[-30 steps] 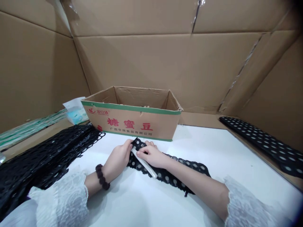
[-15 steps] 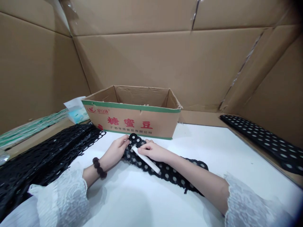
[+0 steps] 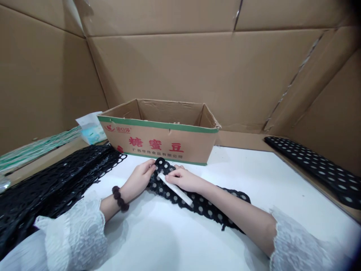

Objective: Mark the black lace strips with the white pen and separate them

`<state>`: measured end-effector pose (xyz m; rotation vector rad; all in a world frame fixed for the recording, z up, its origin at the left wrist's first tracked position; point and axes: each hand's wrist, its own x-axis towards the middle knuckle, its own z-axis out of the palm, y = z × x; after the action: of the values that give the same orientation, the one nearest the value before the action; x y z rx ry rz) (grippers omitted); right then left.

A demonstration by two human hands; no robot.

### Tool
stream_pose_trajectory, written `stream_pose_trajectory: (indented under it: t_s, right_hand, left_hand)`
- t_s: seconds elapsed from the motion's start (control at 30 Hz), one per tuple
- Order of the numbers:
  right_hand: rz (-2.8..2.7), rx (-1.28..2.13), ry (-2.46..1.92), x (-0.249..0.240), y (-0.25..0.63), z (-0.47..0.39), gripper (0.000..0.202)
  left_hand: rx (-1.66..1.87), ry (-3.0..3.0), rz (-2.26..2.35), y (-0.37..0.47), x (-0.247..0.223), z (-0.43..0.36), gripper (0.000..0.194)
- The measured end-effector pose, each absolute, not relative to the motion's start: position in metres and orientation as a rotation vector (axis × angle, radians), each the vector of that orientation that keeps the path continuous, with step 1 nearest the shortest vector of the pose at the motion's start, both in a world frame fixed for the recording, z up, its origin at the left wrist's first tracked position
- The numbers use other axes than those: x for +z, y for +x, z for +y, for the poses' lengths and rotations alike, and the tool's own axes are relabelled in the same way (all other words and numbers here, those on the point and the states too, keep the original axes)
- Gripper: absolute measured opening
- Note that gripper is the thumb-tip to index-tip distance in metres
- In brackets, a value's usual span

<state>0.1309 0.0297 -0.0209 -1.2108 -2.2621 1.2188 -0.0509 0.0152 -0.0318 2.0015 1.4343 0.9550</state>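
Note:
A long black strip with pale round spots (image 3: 208,210) lies slantwise across the white table in front of the box. Its upper left end is gripped between the thumb and fingers of my left hand (image 3: 141,176). My right hand (image 3: 184,180) is closed on a slim white tool (image 3: 179,193), whose upper end rests over the spotted strip near my left hand. Some of my right fingers are hidden behind the hand. The right forearm passes over the strip's right part.
An open cardboard box (image 3: 158,141) with a green edge stands just beyond my hands. Black openwork material (image 3: 56,177) is heaped at left, near green and white strands (image 3: 42,145) and a tissue pack (image 3: 91,131). Another spotted black piece (image 3: 316,165) lies at right. Cardboard walls surround the table (image 3: 254,165).
The view has shifted slightly, and everything appears a little displaced in it. Both hands keep the same hold on the strip and the white tool.

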Motion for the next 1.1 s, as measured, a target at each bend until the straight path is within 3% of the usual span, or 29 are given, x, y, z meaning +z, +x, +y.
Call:
stream_pose_trajectory:
  t_s: [0.2,0.43,0.77,1.1]
  right_hand:
    - [-2.266,1.185,-1.286,-0.018,0.128,0.024,0.033]
    - [-2.238,0.889,-1.401,-0.029,0.117,0.022,0.033]
    - [-2.221,1.103,-1.089,-0.023,0.133,0.031,0.041]
    - [-2.149,1.022,-1.138,-0.033,0.13,0.03,0.039]
  left_hand:
    - [0.873,2.147,1.58,-0.045,-0.031,0.008,0.02]
    - [0.738,2.251,1.806,-0.031,-0.037,-0.007,0.025]
    - [0.853,2.151,1.514,-0.05,-0.019,0.012,0.023]
    - [0.858,1.629,1.308,-0.06,-0.023,0.022,0.03]
